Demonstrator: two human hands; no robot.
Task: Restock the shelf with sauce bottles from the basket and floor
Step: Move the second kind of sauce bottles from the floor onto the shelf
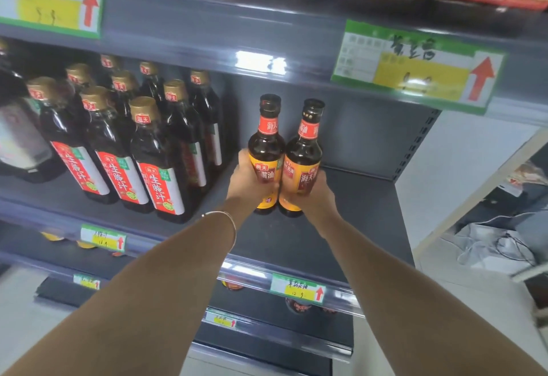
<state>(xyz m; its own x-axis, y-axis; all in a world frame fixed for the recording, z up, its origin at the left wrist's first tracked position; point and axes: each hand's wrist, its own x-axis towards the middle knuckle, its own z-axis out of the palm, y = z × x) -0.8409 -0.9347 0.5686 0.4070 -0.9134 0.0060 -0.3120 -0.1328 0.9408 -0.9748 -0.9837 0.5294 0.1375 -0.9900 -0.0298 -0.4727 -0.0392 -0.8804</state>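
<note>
Head view: the left hand has its grip wrapped round one sauce bottle, and the right hand is wrapped round a second sauce bottle. Both bottles stand upright, touching side by side, on the grey shelf, right of a group of dark bottles.
</note>
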